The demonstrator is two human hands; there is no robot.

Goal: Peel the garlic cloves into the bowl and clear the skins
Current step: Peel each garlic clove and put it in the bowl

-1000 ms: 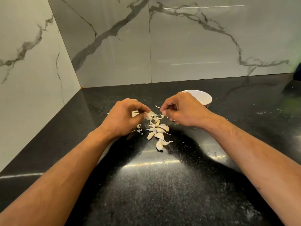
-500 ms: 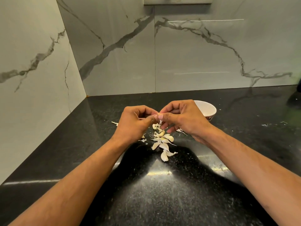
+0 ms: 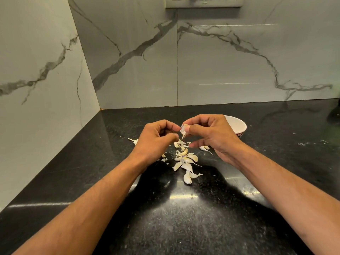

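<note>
A black speckled stone countertop [image 3: 165,227] meets grey-veined marble wall panels [image 3: 239,67] in a corner, with a switch plate [image 3: 204,2] at the top edge. The right hand [image 3: 211,137] is raised above the counter, thumb and forefinger pinching a garlic clove [image 3: 183,130] with loose papery skin hanging from it. The left hand [image 3: 156,138] is just beside it, fingers curled; whether they touch the clove cannot be told. Below the hands, a scatter of cloves and skins [image 3: 185,161] lies on the counter. A white bowl [image 3: 236,125] stands behind the right hand.
</note>
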